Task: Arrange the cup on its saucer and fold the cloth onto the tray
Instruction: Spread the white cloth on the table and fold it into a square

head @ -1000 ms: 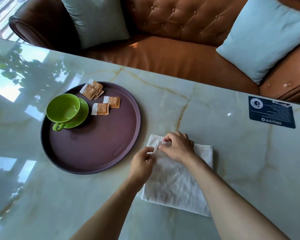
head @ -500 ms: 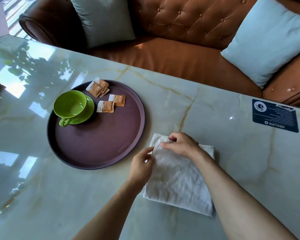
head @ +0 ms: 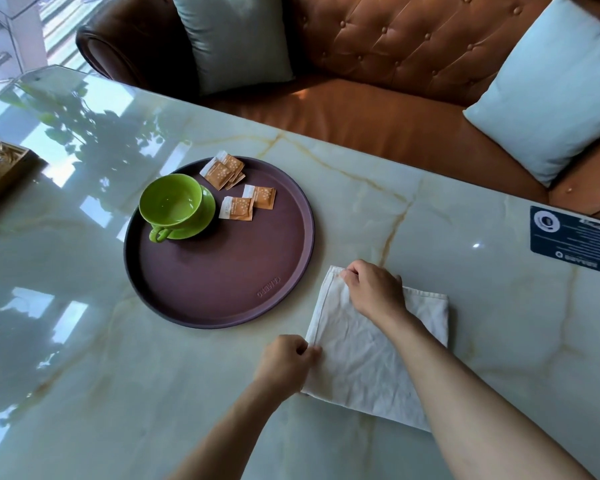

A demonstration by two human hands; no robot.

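- Folding is the step in hand: my left hand [head: 286,358] pinches the near left edge of the white, creased square cloth [head: 364,355], and my right hand [head: 373,289] holds its far left corner with curled fingers.
- So each grip is clamped on the cloth, which lies flat on the pale marble worktop [head: 482,306], just beside the round dark-brown plastic tray [head: 219,289] but not on it.
- To do this well, I judge I should lift both held points together, carry that edge across to the opposite edge, line up the hems, then press the crease flat before letting go.
- Keeping the fabric taut between my hands should stop the wrinkles bunching.
- On the tray, the glossy green ceramic cup [head: 170,204] already sits on its matching green saucer [head: 201,220], with orange sugar sachets [head: 238,192] nearby, so I would set the folded cloth on the bare near part of the tray.
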